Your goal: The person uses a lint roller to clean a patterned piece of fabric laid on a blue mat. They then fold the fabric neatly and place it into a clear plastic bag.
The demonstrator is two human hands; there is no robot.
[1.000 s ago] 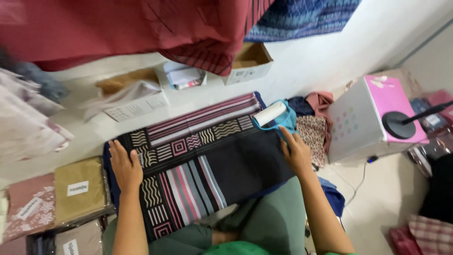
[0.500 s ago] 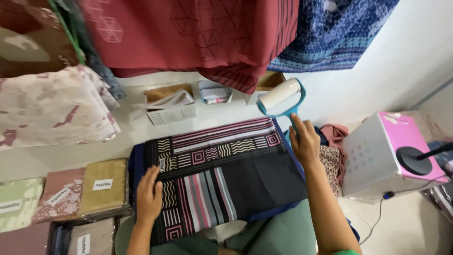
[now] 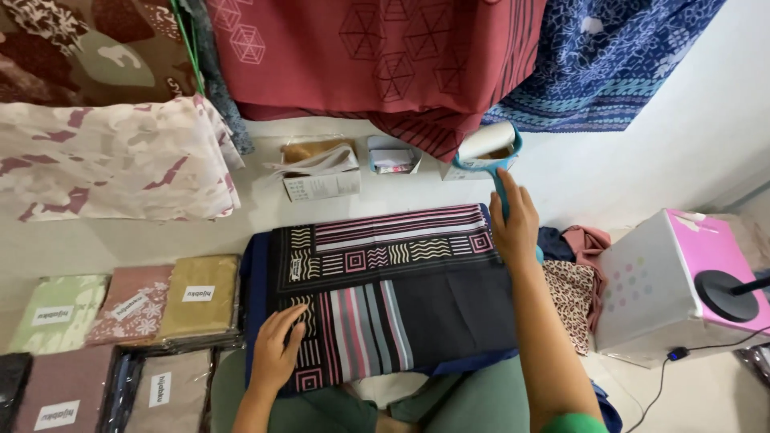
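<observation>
Now the right hand (image 3: pixel 513 220), gripping a lint roller (image 3: pixel 488 148), is lifting it off the far edge of the cloth (image 3: pixel 385 297); the left hand (image 3: pixel 277 353) is pressing flat, released.

Right hand (image 3: pixel 513 220) gripping lint roller (image 3: pixel 487 148), left hand (image 3: pixel 277 353) pressing folded patterned cloth (image 3: pixel 385 293)

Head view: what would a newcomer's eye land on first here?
First, the folded dark patterned cloth lying in the middle, with the left hand flat on its near corner. Next, the right hand at the cloth's far right edge, lifting a blue-handled lint roller above the floor. Then the red geometric fabric hanging across the top.
</observation>
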